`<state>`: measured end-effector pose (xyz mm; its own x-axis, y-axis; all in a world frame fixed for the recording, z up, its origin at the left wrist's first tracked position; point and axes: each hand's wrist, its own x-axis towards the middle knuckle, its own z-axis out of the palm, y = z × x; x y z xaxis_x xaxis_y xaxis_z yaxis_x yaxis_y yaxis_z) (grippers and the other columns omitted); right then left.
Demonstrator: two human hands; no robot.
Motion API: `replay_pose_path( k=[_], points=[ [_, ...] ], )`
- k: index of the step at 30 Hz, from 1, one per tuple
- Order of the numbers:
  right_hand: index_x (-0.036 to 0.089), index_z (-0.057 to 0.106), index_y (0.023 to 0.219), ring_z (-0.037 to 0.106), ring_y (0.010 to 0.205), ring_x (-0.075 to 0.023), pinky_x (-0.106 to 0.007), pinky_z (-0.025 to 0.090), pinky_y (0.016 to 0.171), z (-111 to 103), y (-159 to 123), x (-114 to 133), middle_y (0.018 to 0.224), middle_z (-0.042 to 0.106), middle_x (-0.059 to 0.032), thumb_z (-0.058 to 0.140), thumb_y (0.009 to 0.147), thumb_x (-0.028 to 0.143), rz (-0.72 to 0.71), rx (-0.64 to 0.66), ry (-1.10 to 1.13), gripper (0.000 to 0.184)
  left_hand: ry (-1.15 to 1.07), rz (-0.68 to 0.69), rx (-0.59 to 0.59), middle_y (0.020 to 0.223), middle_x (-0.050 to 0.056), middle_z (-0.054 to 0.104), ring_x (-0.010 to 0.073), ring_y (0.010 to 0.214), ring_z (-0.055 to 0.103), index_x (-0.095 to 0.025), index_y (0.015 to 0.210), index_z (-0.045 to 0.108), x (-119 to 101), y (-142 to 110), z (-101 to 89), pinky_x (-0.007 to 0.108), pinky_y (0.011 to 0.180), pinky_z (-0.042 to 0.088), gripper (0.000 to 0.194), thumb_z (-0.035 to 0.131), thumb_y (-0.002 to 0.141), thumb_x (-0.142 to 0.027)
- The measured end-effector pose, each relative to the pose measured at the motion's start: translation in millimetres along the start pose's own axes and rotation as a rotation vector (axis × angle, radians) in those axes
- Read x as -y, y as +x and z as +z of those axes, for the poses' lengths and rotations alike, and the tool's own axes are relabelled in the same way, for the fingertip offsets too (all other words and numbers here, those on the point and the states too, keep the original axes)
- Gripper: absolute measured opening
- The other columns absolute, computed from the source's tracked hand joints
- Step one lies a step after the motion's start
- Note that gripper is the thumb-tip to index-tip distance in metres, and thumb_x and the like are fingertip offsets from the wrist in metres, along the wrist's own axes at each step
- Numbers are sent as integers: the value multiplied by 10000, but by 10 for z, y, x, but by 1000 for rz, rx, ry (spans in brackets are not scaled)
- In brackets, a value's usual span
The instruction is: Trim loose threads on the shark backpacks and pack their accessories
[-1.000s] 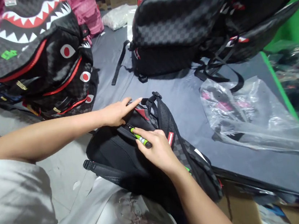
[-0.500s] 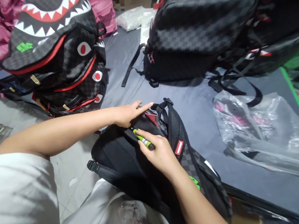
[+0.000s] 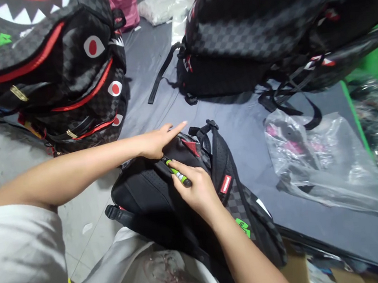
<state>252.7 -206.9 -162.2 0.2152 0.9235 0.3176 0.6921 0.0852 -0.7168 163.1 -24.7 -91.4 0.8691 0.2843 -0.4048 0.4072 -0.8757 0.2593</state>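
Observation:
A black checkered backpack [image 3: 147,197] lies back side up at the near table edge, partly over my lap. My left hand [image 3: 156,142] rests on its top with the fingers stretched out flat. My right hand [image 3: 195,191] is closed round a small green and black pen-like tool [image 3: 178,175], whose tip touches the backpack's back panel near the top. A red label [image 3: 226,183] shows on one shoulder strap.
A stack of shark-mouth backpacks [image 3: 52,71] stands at the left. More checkered backpacks [image 3: 257,27] are piled at the back of the grey table [image 3: 242,125]. Clear plastic bags [image 3: 318,157] lie at the right, a white bag [image 3: 159,7] at the far end.
The view has shifted slightly; both hands stay on the backpack in almost the same pose, the tool tip still at the back panel.

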Motion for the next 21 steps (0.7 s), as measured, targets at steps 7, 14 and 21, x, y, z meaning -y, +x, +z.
replay_pose_path(
  k=[7, 14, 21],
  points=[
    [234, 726, 1171, 731, 1018, -205, -330, 581, 933, -25, 73, 37, 1186, 730, -44, 588, 880, 178, 44, 22, 108, 326, 70, 16, 94, 1648, 190, 97, 284, 1185, 613, -378, 1469, -386, 33, 100, -34, 395, 983, 506, 1297, 666, 741, -171],
    [199, 725, 1179, 740, 992, -230, -352, 592, 905, -8, 83, 61, 1176, 732, -67, 577, 879, 185, 54, 23, 28, 334, 60, -62, 117, 1588, 176, 232, 259, 1215, 588, -319, 1576, -192, -102, 74, -102, 322, 943, 526, 1189, 629, 749, -84],
    [226, 722, 1159, 736, 1001, -232, -377, 584, 890, 22, 5, 107, 1170, 734, -60, 574, 880, 167, 75, -52, -85, 321, 34, -59, 103, 1560, 187, 271, 274, 1188, 599, -323, 1586, -157, -93, 75, -87, 351, 946, 532, 1169, 612, 752, -37]
  ],
)
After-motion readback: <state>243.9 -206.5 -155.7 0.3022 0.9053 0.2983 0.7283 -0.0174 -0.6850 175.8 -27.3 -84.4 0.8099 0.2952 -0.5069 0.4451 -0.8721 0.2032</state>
